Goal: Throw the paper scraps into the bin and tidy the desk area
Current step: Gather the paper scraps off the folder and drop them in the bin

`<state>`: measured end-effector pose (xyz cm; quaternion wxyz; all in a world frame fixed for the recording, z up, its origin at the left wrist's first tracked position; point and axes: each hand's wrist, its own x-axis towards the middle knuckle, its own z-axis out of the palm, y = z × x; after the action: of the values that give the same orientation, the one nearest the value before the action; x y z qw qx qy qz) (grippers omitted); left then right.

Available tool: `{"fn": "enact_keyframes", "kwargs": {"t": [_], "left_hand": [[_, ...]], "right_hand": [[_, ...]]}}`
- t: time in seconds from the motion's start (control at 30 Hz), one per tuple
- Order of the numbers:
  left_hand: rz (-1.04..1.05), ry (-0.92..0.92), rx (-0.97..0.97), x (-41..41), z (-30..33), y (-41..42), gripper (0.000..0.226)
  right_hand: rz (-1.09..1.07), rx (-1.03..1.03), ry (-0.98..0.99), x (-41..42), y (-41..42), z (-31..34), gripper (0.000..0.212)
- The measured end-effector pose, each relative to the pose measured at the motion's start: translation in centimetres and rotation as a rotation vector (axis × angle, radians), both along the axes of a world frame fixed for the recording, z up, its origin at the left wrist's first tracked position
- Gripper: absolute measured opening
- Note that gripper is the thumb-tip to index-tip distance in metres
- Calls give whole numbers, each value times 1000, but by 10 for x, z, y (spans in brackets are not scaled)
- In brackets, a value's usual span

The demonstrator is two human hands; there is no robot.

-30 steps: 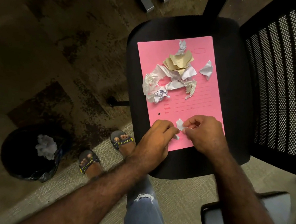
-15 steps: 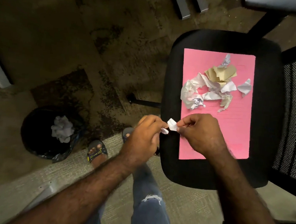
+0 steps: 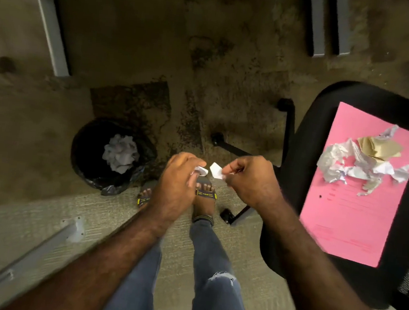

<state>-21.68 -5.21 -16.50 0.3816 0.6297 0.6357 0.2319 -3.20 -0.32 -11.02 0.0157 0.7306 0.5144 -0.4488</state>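
In the head view both hands are held out over the carpet, between the bin and the chair; the left hand [image 3: 179,177] is curled closed around a small white scrap [image 3: 201,170] that pokes out past its fingertips; the right hand [image 3: 251,182] pinches a second white scrap [image 3: 215,170] between thumb and fingers, the two scraps close together but apart.

The bin [image 3: 90,153] stands on the floor to the left of the hands, lined with a black bag, a crumpled wad of paper [image 3: 120,153] lying inside it.

The black chair [image 3: 295,164] is at the right; a pink folder [image 3: 350,220] lies flat on its seat, reaching towards the seat's near edge; a pile of crumpled scraps [image 3: 359,163], white and tan, sits on the far half of the folder, and its near half is bare.

Below the hands are the person's jeans [image 3: 213,277], torn at one knee, and sandalled feet [image 3: 205,195] on the carpet, just beside the bin.
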Motion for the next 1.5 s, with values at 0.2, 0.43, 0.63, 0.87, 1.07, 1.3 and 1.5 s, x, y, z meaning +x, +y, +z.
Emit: {"fn": "enact_keyframes", "kwargs": {"t": [0.2, 0.43, 0.63, 0.87, 1.07, 1.3, 1.5], "left_hand": [[120, 50, -29, -60, -7, -13, 34], [272, 65, -27, -123, -23, -26, 35], [376, 111, -57, -165, -37, -34, 36], [428, 135, -75, -203, -49, -37, 33], [431, 154, -94, -221, -58, -34, 35], [410, 180, -116, -238, -66, -28, 40], [384, 200, -109, -238, -67, -26, 45]], "right_hand": [[138, 31, -16, -62, 21, -22, 4], [245, 81, -2, -138, 34, -45, 8], [322, 76, 28, -195, 34, -60, 14], [380, 120, 55, -242, 30, -71, 7], [301, 125, 74, -266, 24, -82, 4], [198, 43, 157, -280, 15, -85, 23], [185, 53, 141, -275, 8, -82, 21]]}}
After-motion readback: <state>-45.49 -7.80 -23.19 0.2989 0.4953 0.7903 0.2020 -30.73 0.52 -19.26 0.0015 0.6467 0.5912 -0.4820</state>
